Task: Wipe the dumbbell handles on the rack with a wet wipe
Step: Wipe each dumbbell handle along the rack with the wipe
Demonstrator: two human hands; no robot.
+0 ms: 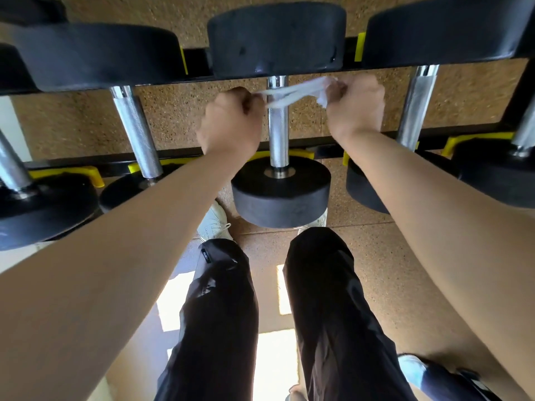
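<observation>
Two bare forearms reach in from the lower corners of the frame and meet near the upper middle. Below them, at the bottom middle, are legs in black trousers [220, 314], with a white shoe [212, 221] peeking out on the speckled brown floor [72, 123]. Bright patches of sun [173, 299] lie on the floor between and beside the legs. The left hand [228, 123] is curled into a fist and pinches one end of the wet wipe [292, 92]. The right hand [354, 107] is curled too and grips the other end, with a bit of white bunched up by its fingers. The wipe is pulled tight between both hands and lies across the shiny metal handle [278, 131] of the middle dumbbell, close to its far end. This dumbbell sits on the black rack [86, 163], its near round weight [280, 195] in the middle of the frame and its far round weight [276, 39] at the top. Yellow holders [86, 172] on the rack cradle the weights. Another dumbbell handle [136, 131] shows to the left of the hands, and one more handle [415, 105] shows to the right. More black weights fill the top edge and both sides. At the lower right corner is a dark thing [451, 380] that is too blurry to tell.
</observation>
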